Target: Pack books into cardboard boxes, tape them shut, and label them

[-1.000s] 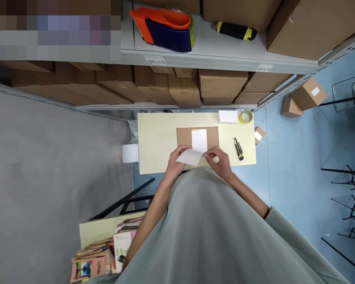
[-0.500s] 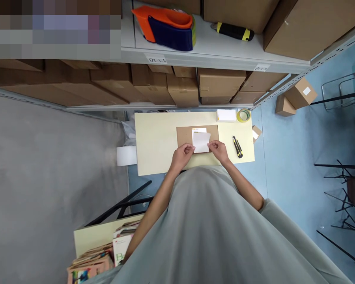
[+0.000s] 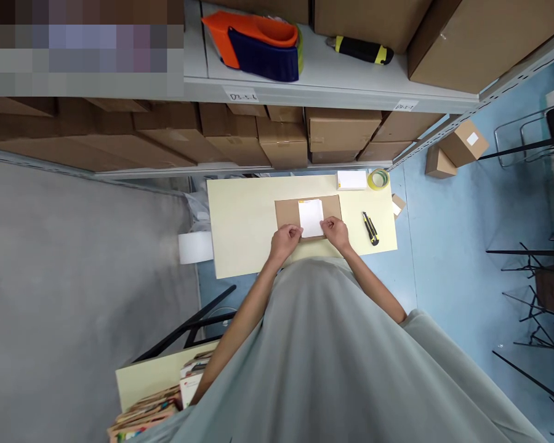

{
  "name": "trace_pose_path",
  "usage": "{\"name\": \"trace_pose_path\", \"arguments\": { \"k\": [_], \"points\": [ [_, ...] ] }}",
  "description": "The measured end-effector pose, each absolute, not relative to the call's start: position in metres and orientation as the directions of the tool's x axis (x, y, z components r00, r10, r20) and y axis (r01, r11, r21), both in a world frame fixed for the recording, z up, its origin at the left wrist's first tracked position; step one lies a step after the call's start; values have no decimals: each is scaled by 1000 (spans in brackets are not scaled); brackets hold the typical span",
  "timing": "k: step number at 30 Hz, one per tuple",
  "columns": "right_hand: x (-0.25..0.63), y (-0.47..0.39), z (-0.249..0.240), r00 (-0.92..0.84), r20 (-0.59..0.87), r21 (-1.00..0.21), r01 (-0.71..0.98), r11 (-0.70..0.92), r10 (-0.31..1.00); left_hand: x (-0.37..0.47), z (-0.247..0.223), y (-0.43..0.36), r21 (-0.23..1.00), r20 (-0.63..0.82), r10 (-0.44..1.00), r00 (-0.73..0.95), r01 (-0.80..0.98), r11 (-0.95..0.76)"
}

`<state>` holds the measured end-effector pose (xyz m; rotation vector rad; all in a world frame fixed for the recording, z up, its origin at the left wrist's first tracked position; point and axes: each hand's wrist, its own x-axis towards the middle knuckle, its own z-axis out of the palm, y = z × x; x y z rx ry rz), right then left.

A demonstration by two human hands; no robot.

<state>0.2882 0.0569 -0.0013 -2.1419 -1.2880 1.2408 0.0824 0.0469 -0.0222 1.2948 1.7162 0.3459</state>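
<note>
A flat brown cardboard piece (image 3: 286, 212) lies on the pale yellow table (image 3: 240, 227). Over it is a white paper sheet (image 3: 311, 216), with a thin yellow mark along its top edge. My left hand (image 3: 286, 239) pinches the sheet's lower left corner. At its lower right edge, my right hand (image 3: 335, 234) has fingertips closed on the paper. To the right lies a black and yellow utility knife (image 3: 370, 229). A white box or stack (image 3: 352, 179) and a roll of tape (image 3: 378, 179) sit at the table's back right.
Beyond the table stands a shelf (image 3: 268, 92) packed with cardboard boxes (image 3: 344, 129). An orange and blue tape dispenser (image 3: 263, 49) and another knife (image 3: 362, 50) rest on it. Books (image 3: 148, 409) are at lower left; a white roll (image 3: 195, 247) adjoins the table's left edge.
The held white sheet has moved left and lies flatter over the paper beneath, now nearly lined up with it. My right hand has shifted slightly left and up with it.
</note>
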Motion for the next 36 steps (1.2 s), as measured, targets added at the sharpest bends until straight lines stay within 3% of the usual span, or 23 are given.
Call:
{"name": "trace_pose_path", "arguments": {
  "k": [24, 36],
  "points": [
    [281, 64, 13, 201, -531, -460, 748, -479, 823, 92, -13, 52, 587, -492, 871, -4, 737, 335],
    [280, 65, 15, 190, -530, -449, 764, -463, 826, 92, -13, 52, 595, -473, 881, 2, 738, 318]
  ]
}}
